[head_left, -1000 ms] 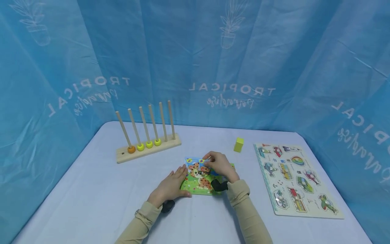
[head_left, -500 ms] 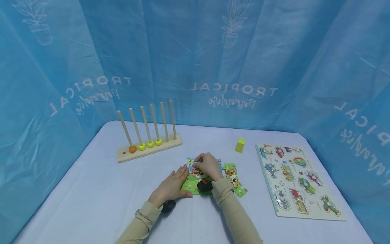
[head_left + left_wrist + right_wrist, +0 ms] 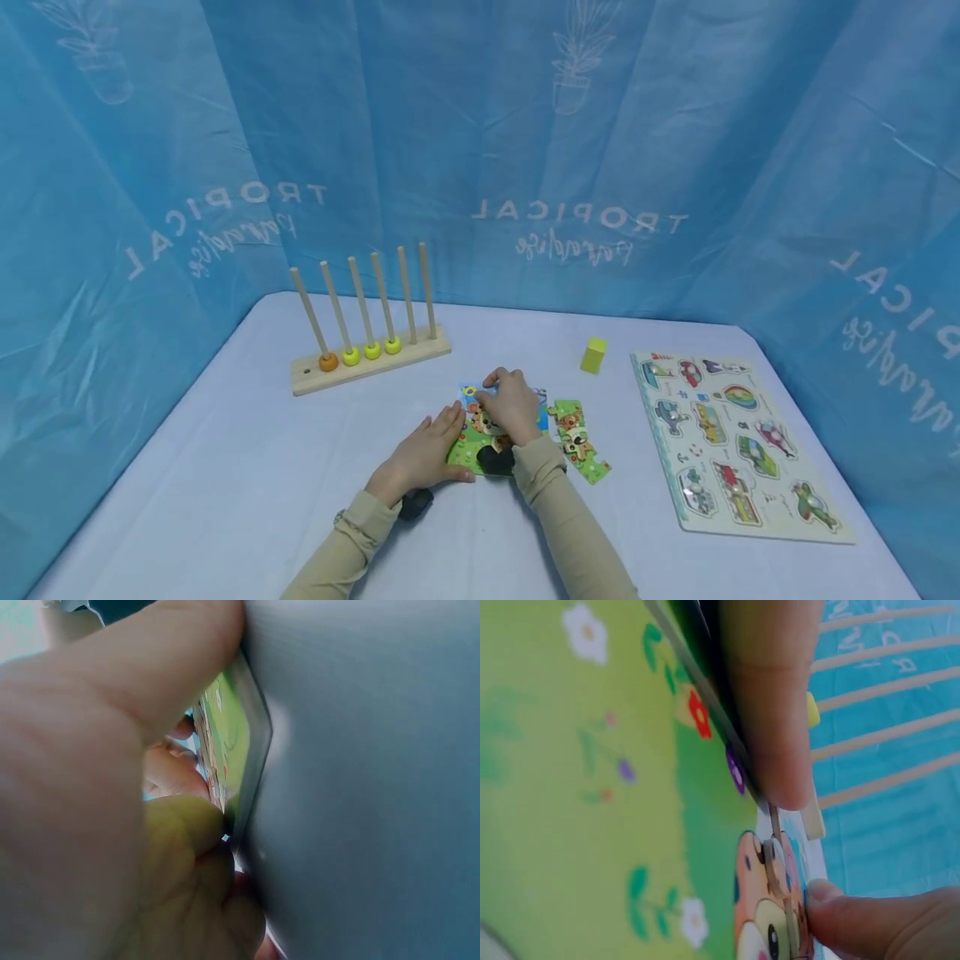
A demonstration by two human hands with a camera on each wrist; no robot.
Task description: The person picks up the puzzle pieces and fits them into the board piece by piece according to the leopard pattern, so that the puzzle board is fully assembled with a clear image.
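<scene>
A jigsaw puzzle (image 3: 468, 448) with a spotted cub on green grass lies flat on the table. My left hand (image 3: 426, 454) rests along its left edge, fingers straight and thumb at the near corner; the left wrist view shows the puzzle's edge (image 3: 259, 735) between thumb and fingers. Over the puzzle's upper part, my right hand (image 3: 514, 406) pinches a puzzle piece near the top left, thumb and index finger curled. The held piece is mostly hidden. In the right wrist view, two fingers (image 3: 772, 720) meet the picture's upper edge. Beside the puzzle lies a separate strip of pieces (image 3: 575, 442).
A wooden peg stand (image 3: 371, 367) with upright rods, one orange bead and several yellow beads stands at the back left. A yellow block (image 3: 593, 356) sits behind the puzzle. On the right lies a knobbed vehicle puzzle board (image 3: 738, 450). Blue curtains (image 3: 480, 150) surround the table.
My right hand has moved left across the puzzle, from its upper right to its upper left, uncovering the separate strip of pieces. My left hand has stayed in place.
</scene>
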